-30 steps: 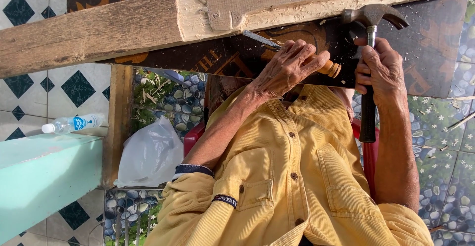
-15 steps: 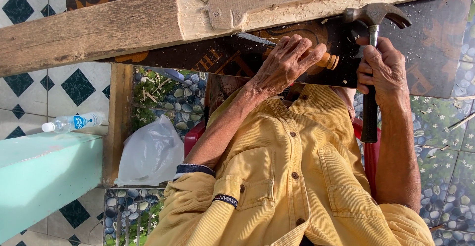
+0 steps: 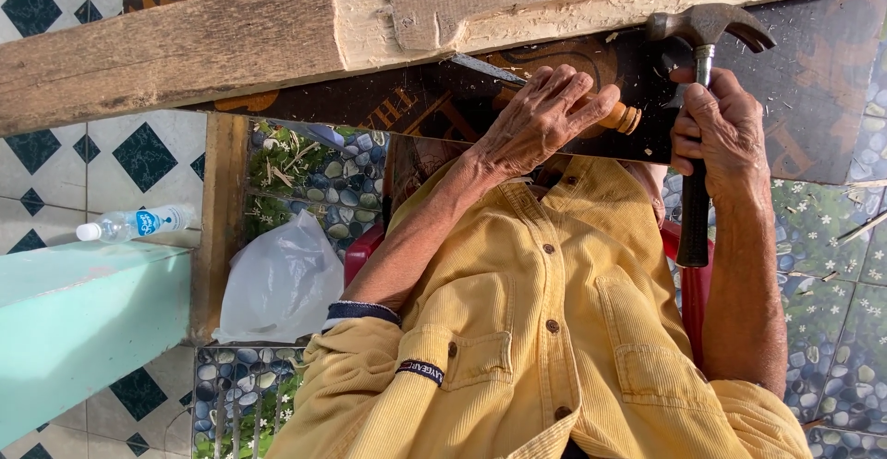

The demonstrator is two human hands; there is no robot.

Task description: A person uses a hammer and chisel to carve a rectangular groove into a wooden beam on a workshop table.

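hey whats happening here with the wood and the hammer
A person in a yellow button shirt is working on a long rough wooden beam with a pale, freshly cut notch. The left hand grips a wooden-handled chisel, its blade against the beam's lower edge. The right hand holds a black-handled steel claw hammer, head raised near the chisel's end. A white plastic bag and a clear water bottle sit nearby.

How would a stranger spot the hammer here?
Follow the long wooden beam across the top to its right end. Just below it, the right hand grips a claw hammer: steel head, dark handle, unlike the wooden-handled chisel beside it.
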